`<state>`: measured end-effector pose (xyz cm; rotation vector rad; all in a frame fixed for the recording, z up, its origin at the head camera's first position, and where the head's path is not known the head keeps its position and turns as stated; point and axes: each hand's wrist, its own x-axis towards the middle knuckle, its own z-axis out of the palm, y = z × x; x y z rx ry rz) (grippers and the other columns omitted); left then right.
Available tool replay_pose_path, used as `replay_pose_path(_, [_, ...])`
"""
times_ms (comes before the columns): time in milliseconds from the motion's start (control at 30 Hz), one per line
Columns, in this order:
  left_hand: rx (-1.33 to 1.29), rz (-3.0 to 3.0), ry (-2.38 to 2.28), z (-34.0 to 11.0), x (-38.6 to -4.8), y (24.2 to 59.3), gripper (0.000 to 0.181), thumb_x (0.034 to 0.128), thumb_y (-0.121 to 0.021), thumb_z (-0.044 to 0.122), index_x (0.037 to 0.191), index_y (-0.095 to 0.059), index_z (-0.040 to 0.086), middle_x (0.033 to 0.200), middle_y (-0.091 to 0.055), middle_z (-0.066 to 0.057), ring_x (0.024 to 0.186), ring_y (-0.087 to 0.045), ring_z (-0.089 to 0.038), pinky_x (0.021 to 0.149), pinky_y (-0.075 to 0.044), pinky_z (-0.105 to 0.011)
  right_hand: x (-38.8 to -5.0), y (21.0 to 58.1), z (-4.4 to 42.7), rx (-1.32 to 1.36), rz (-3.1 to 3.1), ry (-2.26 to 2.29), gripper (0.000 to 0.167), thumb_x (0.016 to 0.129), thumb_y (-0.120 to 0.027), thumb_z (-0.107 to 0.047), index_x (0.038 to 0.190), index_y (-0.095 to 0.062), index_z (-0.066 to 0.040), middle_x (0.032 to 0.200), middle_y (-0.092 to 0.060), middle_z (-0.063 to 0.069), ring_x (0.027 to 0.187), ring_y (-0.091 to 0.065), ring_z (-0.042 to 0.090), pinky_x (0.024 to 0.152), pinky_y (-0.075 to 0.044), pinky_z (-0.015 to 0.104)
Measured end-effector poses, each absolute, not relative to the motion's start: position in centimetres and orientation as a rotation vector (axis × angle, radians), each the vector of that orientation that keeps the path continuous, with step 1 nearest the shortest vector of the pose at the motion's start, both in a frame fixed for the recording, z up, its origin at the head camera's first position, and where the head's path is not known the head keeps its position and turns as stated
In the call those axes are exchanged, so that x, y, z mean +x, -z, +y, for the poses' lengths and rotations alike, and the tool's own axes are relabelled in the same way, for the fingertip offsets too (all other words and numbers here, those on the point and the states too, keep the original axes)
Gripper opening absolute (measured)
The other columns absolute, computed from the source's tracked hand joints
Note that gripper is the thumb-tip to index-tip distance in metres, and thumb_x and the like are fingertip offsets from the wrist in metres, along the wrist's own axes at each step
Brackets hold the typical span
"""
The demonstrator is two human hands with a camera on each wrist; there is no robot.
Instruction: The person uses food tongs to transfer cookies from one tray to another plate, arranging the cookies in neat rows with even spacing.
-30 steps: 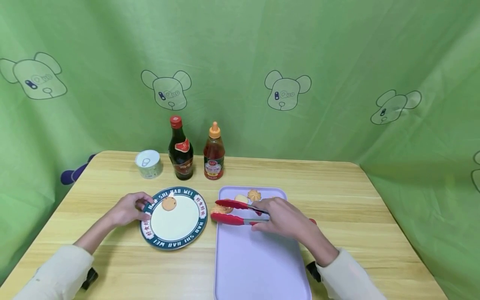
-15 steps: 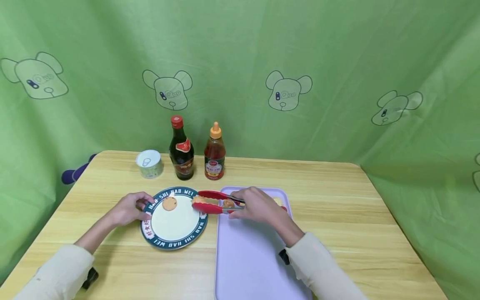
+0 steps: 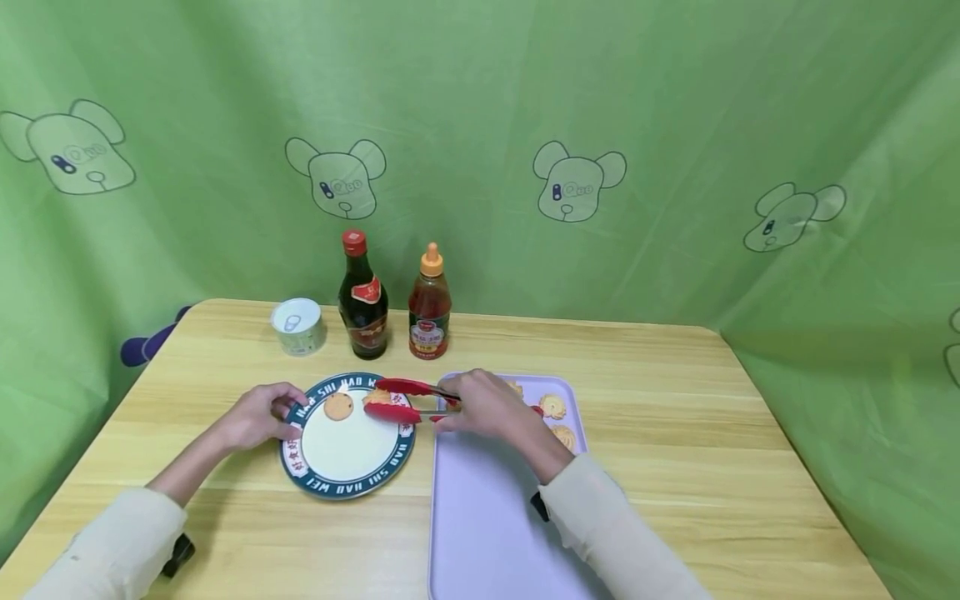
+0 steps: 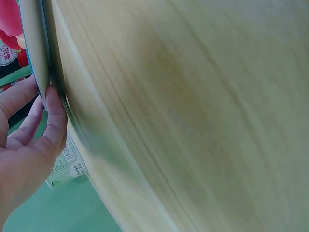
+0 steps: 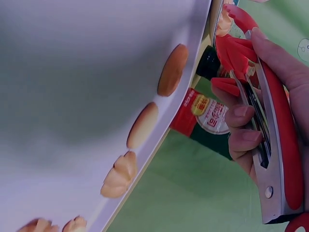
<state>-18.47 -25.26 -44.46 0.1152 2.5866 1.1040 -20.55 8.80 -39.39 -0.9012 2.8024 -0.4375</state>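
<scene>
My left hand [image 3: 258, 417] pinches the left rim of the round plate [image 3: 345, 492], thumb and fingers on its edge; the left wrist view shows that hand [image 4: 34, 135] too. On the plate lies a round cookie [image 3: 338, 407]. My right hand [image 3: 483, 406] grips red-tipped tongs [image 3: 397, 413], whose tips are over the plate's upper right part around a ridged cookie [image 3: 377, 397]. Whether that cookie touches the plate is unclear. In the right wrist view the hand [image 5: 285, 87] is wrapped around the tongs [image 5: 282, 140].
A purple tray [image 3: 510, 517] right of the plate holds several cookies, one [image 3: 552, 407] near its upper right corner. Behind the plate stand a can [image 3: 298, 327], a dark bottle [image 3: 364, 308] and a sauce bottle [image 3: 429, 312]. A green curtain [image 3: 465, 83] hangs behind the table.
My right hand has moved left with the tongs, carrying the ridged cookie from the tray's upper left edge to over the plate. My left hand stays on the rim.
</scene>
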Motion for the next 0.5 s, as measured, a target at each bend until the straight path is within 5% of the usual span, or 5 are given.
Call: replay_pose_path(500, [0.124,2.589,-1.111,-25.2,-18.5,44.4,0.043,0.0733,-0.075,0.004,0.113,-0.058,0.000,0.104,-0.058,-0.014,0.094,-0.053,-0.024,0.080,-0.051,-0.033,-20.4,39.7,7.4,-0.819,2.805,0.313,0.058,0.075,-0.077,-0.040,0.123,-0.063,-0.012,0.098,-0.067,0.003,0.068,-0.049,0.010,0.056,-0.040,0.022])
